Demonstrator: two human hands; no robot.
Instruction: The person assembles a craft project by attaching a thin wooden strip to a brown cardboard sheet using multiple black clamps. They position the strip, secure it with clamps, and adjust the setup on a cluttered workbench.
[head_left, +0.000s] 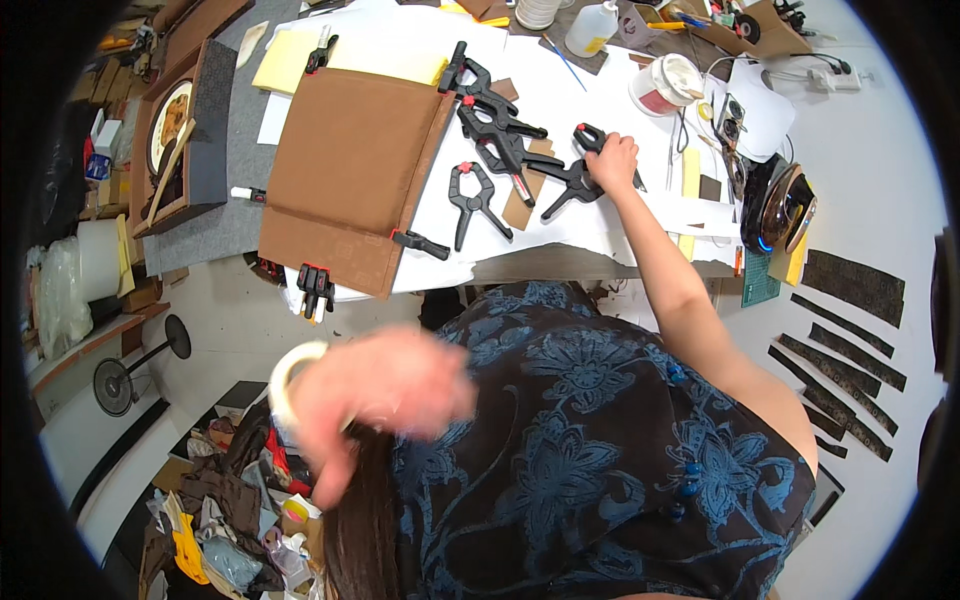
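Note:
My right hand point(614, 163) is closed round a black spring clamp point(574, 188) on the white paper at the table's right half. My left hand point(385, 385), with a pale bangle at the wrist, is raised close to the camera near my hair; its fingers are smeared by motion. A brown covered panel point(350, 150) with a fold across its lower part lies on the table. Small black clamps grip its edges, among them one on the right point(424, 244) and a pair at the near edge point(316, 284). Several loose spring clamps point(472, 200) lie between the panel and my right hand.
At the back right stand a white tub point(664, 86) and a squeeze bottle point(592, 30). An iron point(778, 205) sits at the right edge near a green cutting mat point(758, 282). On the left is an open box point(205, 120). Dark patterned strips point(835, 375) lie beyond the right edge.

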